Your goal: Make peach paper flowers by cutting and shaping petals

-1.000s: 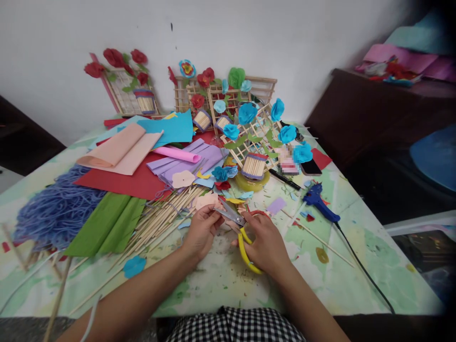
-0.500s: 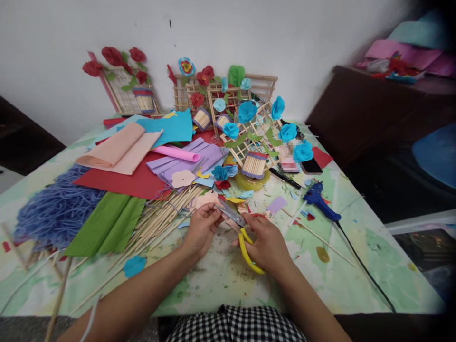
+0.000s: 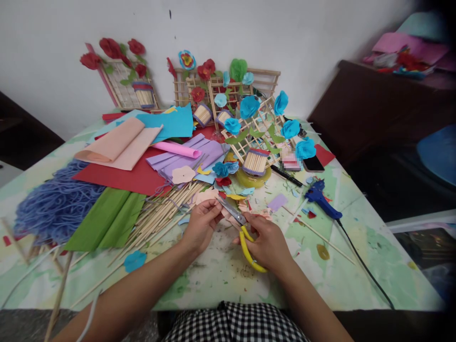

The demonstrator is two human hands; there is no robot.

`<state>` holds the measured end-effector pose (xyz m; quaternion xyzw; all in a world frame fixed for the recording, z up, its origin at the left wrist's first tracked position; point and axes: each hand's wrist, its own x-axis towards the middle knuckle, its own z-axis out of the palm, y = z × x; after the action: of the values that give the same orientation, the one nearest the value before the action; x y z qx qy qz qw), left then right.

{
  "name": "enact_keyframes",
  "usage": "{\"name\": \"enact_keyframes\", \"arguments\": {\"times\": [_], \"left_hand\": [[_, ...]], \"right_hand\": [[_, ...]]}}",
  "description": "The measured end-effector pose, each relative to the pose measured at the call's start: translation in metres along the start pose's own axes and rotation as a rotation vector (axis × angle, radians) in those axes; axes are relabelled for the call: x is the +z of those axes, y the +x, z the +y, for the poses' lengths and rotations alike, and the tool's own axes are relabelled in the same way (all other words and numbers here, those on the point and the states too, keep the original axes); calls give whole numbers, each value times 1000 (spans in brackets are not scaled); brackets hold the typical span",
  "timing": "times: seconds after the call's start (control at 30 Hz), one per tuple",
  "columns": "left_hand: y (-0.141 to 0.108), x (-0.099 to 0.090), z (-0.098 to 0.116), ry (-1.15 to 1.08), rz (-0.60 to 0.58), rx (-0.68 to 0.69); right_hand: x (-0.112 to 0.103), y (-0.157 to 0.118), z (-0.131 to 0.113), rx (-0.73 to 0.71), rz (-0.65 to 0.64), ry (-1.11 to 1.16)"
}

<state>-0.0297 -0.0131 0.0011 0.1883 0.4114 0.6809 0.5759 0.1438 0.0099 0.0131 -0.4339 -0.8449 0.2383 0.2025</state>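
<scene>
My right hand [image 3: 269,240] is closed around the yellow-handled scissors [image 3: 249,254], whose blades point up and to the left. The blade tips reach the pinched fingertips of my left hand [image 3: 203,223]. A small piece of peach paper [image 3: 226,214] shows beside the blades at those fingertips, partly hidden by fingers and blades. Just beyond my left hand lie peach paper petals [image 3: 206,194], with a cut peach flower shape [image 3: 183,174] farther back. Peach scraps [image 3: 263,212] lie behind my right hand.
Thin wooden sticks [image 3: 164,213], green paper [image 3: 107,221] and blue yarn [image 3: 53,204] cover the left side. A blue glue gun [image 3: 322,199] with a black cord lies to the right. Stick lattices with blue paper flowers [image 3: 249,107] stand behind, near a yellow tape roll [image 3: 253,178].
The whole view has shifted slightly. Both hands keep nearly the same pose, with the scissor blades still at my left fingertips.
</scene>
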Motion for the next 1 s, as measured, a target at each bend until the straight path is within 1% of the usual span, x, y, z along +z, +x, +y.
{"name": "enact_keyframes", "arguments": {"times": [0.2, 0.37, 0.47, 0.53, 0.63, 0.73, 0.8, 0.9, 0.93, 1.0], "left_hand": [[2, -1, 1, -3, 21, -11], [3, -1, 2, -13, 44, -16], [2, -1, 0, -18, 34, -50], [0, -1, -1, -24, 24, -92], [-5, 0, -5, 33, -48, -191], [-12, 2, -8, 143, -172, -299], [-16, 3, -9, 214, -273, -366], [-19, 3, -11, 307, -421, -418], [-19, 3, -12, 329, -447, -420], [-19, 3, -13, 346, -457, -424]], "right_hand": [[2, 0, 3, -3, 9, -3], [4, 0, 5, 41, 26, 25], [4, -1, 5, 67, 72, 98], [5, -1, 4, 97, 108, 208], [7, 0, 4, 179, 149, 447], [9, 1, 3, 260, 178, 719], [9, 2, 2, 308, 168, 848], [7, 2, -2, 361, 124, 931], [7, 1, -3, 370, 110, 946], [7, 2, -3, 374, 90, 957]]}}
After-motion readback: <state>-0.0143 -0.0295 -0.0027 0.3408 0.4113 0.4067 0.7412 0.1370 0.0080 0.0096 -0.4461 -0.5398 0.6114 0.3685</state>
